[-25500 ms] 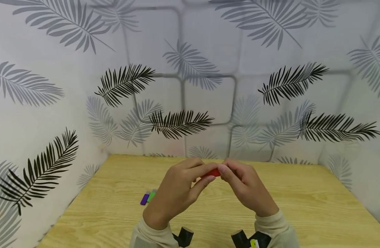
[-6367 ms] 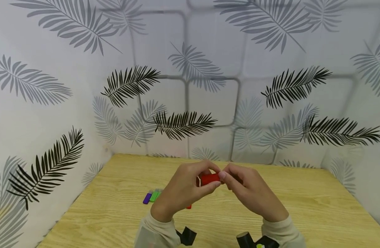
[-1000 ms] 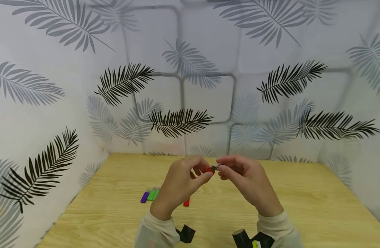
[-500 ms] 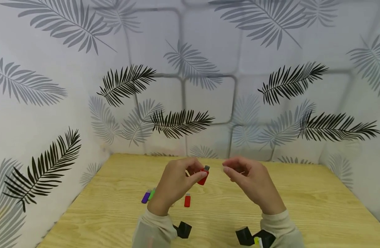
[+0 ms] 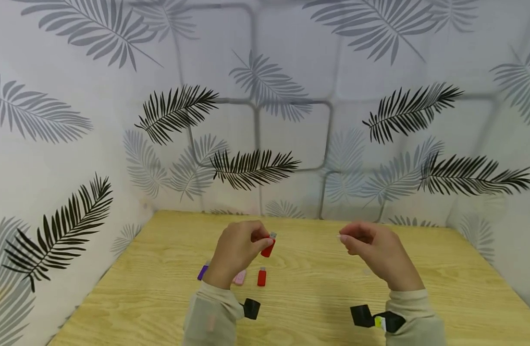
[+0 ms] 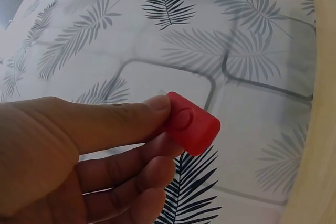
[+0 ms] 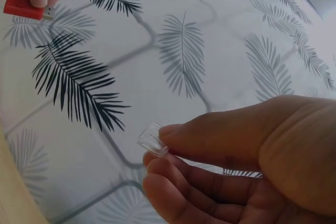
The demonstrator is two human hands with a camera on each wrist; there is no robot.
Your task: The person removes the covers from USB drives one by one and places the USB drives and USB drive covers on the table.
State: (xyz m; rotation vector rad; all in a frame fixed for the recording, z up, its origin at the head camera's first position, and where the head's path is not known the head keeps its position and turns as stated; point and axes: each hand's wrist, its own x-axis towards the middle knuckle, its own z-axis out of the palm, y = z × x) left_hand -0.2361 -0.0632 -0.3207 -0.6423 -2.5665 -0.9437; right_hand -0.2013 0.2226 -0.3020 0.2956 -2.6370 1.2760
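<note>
My left hand [image 5: 234, 252] pinches a red USB flash drive [image 5: 267, 248] between thumb and fingers, above the table. Its metal plug is bare and points up in the head view; the left wrist view shows a round mark on the red body [image 6: 193, 125]. Well to the right, my right hand [image 5: 381, 254] pinches a small clear plastic cap [image 7: 152, 139] at its thumb tip. Below the left hand lie another red USB drive [image 5: 262, 277], a pink one [image 5: 240, 278] and a purple one [image 5: 202, 272], the last two partly hidden by that hand and wrist.
The wooden table [image 5: 308, 307] runs back to a leaf-patterned cloth backdrop [image 5: 290, 139]. A small clear piece [image 5: 366, 272] lies on the table beside my right wrist. Black camera mounts [image 5: 251, 308] sit on both wrists.
A second ago the hands were close together at the red drive's plug end. Now they are apart, the left with the drive further left, the right with the clear cap further right.
</note>
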